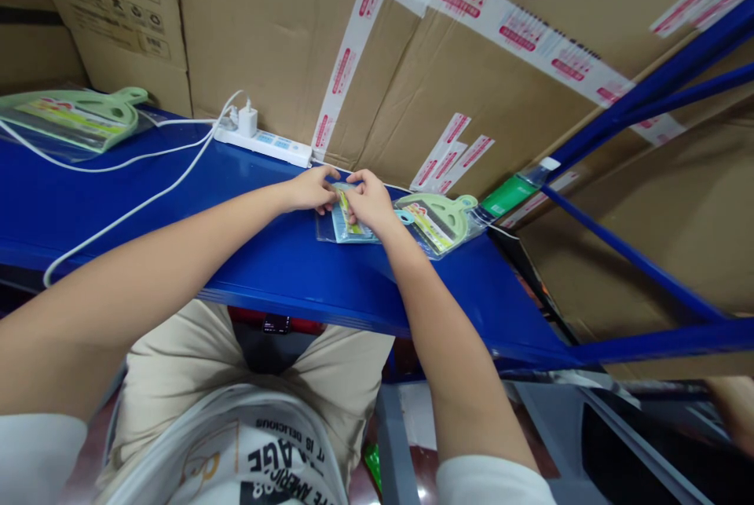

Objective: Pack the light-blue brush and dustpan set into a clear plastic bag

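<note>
A light-blue dustpan in a clear plastic bag, with a yellow-green label on it, lies flat on the blue shelf board. Its ring-shaped handle end points right. My left hand is at the upper left edge of the package, its fingers bent inward onto it. From the right, my right hand pinches at the label area, thumb and fingers close together. Between them the hands cover the upper part of the package. Just right of it sits a bagged light-green dustpan with a similar label.
Another bagged green dustpan lies at the far left. A white power strip with a plugged charger and loose white cable runs along the back. A green-labelled bottle leans by the blue rack frame. Taped cardboard boxes stand behind.
</note>
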{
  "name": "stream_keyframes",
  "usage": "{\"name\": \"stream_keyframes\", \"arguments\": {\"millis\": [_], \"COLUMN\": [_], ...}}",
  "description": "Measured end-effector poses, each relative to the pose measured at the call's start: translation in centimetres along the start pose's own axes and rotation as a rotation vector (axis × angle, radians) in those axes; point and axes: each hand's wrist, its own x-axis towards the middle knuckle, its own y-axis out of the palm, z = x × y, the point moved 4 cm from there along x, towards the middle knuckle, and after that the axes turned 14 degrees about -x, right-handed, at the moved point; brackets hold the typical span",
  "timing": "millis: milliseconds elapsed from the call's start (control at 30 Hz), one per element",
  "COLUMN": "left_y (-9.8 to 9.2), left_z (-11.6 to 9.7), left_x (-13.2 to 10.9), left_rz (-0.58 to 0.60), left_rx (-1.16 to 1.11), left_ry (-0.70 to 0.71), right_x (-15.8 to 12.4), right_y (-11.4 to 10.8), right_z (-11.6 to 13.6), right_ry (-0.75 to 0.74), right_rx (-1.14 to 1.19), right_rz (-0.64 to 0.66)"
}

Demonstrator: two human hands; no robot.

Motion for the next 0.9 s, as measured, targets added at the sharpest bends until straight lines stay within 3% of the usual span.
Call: {"name": "stream_keyframes", "arguments": {"millis": [100,300,433,533,700,900], "left_y": [0.0,0.0,0.1,0.4,0.5,0.3], "left_z": [0.0,0.4,0.2,-0.2,-0.6,-0.1], "left_x": [0.3,0.4,0.2,-0.2,-0.5,-0.2], "left_rz": [-0.041,-0.018,-0.021,-0.013,0.030,0.106], "left_rx": [0.114,0.127,0.174,0.253,0.404,0.448], "left_ry": [0.008,0.008,0.010,0.038,0.147,0.141], "right_x": [-0.3,0.2,0.6,0.8,1.4,1.6], "right_y": [0.0,0.1,-2.9,-5.4,-6.6,-6.2], "right_z": [0.3,0.0,-0.9,-2.5,-4.6,-4.6], "right_ry": [0.020,-0.006,-0.088,-0.006,0.098,0.096], "right_rx": [0.020,-0.024,-0.254,-0.433,-0.522,-0.541], "right_rz": [0.029,0.053,-0.189,-0.351,-0.347,-0.331]}}
